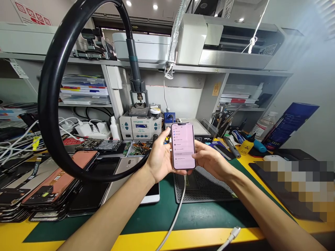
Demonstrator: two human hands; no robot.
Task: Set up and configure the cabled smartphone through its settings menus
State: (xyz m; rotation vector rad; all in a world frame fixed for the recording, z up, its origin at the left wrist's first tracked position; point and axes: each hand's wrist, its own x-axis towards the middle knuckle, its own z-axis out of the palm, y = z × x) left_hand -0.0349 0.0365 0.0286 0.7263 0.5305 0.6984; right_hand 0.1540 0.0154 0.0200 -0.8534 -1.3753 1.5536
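A smartphone point(183, 146) with a lit, pinkish list menu stands tilted up in front of me. One row low on its screen is shaded grey. My left hand point(160, 155) is closed around its left side, thumb along the edge and fingers beneath. At the lower right edge, my right hand point(209, 158) has one digit on the screen beside the shaded row, with other fingers at the phone's side, their tips partly hidden. A white charging cable point(180, 202) runs down from the phone's bottom end. Below the phone lies a dark perforated mat point(209, 190).
Left are stacked phone parts point(57, 184) and a hot-air station point(141, 126) whose thick black hose point(49, 87) loops close by. A loose cable plug point(234, 233) lies at the front edge. A yellow bottle point(246, 145) and tools stand right; a shelf point(157, 66) spans the back.
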